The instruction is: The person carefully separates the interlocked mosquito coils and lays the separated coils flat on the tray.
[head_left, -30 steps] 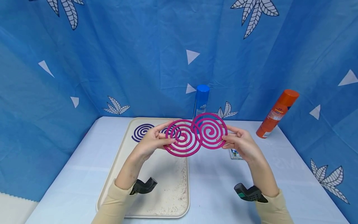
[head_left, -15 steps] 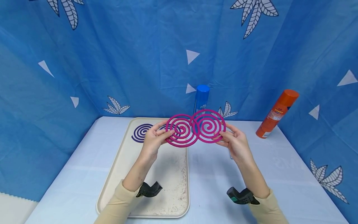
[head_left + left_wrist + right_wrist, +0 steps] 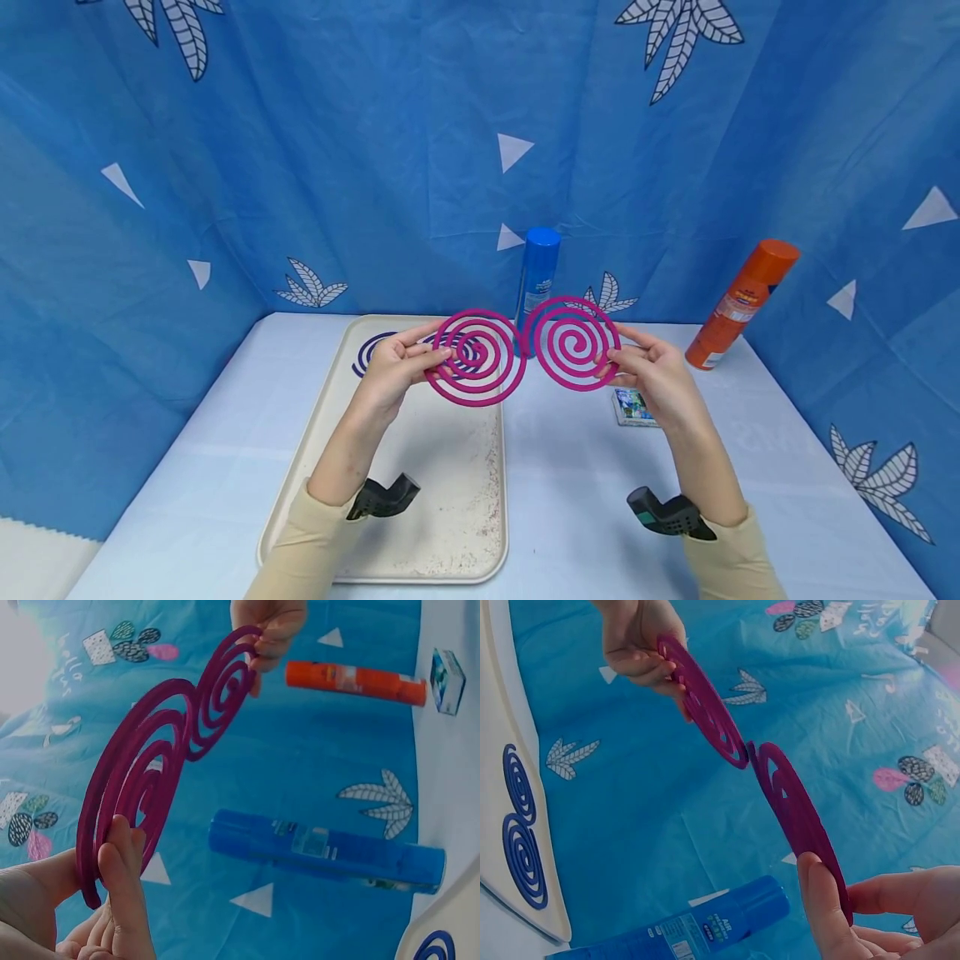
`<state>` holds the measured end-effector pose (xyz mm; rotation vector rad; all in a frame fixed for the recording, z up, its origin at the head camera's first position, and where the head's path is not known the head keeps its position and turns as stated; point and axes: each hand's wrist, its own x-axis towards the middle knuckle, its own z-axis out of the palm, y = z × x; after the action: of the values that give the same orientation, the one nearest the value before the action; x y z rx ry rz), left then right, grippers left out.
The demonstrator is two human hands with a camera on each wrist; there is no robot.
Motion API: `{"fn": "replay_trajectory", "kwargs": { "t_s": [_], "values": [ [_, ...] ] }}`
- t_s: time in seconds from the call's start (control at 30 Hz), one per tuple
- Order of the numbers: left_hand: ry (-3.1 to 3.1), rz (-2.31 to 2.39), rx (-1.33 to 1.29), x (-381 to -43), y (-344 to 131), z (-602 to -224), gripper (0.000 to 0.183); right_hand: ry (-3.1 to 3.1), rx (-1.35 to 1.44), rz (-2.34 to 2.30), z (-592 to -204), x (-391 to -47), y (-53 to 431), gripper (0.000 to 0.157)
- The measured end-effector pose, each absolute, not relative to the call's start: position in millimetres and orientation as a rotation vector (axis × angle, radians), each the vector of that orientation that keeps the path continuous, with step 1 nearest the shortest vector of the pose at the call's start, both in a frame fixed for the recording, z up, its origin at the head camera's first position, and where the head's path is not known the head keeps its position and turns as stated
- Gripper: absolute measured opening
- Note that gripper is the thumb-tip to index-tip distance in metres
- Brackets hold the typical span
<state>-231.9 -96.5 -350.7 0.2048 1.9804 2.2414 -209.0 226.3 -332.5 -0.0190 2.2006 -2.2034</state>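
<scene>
Two magenta mosquito coils are held up side by side over the table in the head view, their inner edges meeting near the middle. My left hand [image 3: 392, 371] pinches the left coil [image 3: 91, 810] by its outer edge, thumb on one face and fingers on the other. My right hand [image 3: 658, 379] pinches the right coil [image 3: 808, 821] at its outer edge in the same manner. In the right wrist view the coils' neighbouring rims are right beside each other. Two dark blue-purple coils [image 3: 523, 859] lie on the beige tray [image 3: 420, 508], partly hidden behind my left hand.
A blue air freshener can [image 3: 542, 254] stands at the back, partly covered by the coils. To the right stands an orange spray can [image 3: 742, 304]. A small picture box [image 3: 633, 408] lies behind my right hand. Blue printed cloth [image 3: 360, 167] encloses the white table [image 3: 570, 517].
The coils overlapped in the head view and have slid apart until only their rims meet. My left hand has shifted left and my right hand right, uncovering the small box.
</scene>
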Motion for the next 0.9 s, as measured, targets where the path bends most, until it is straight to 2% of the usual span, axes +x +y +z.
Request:
{"fn": "replay_trajectory", "kwargs": {
  "t_s": [0.4,0.9],
  "values": [
    [1.917,2.322,0.159,-232,-97,-349,0.053,2.135,0.003,-2.258,-332,-211,226,0.065],
    [1.951,2.305,0.139,-237,-110,-351,0.055,2.195,-0.024,-2.210,-340,-213,219,0.057]
  ]
}}
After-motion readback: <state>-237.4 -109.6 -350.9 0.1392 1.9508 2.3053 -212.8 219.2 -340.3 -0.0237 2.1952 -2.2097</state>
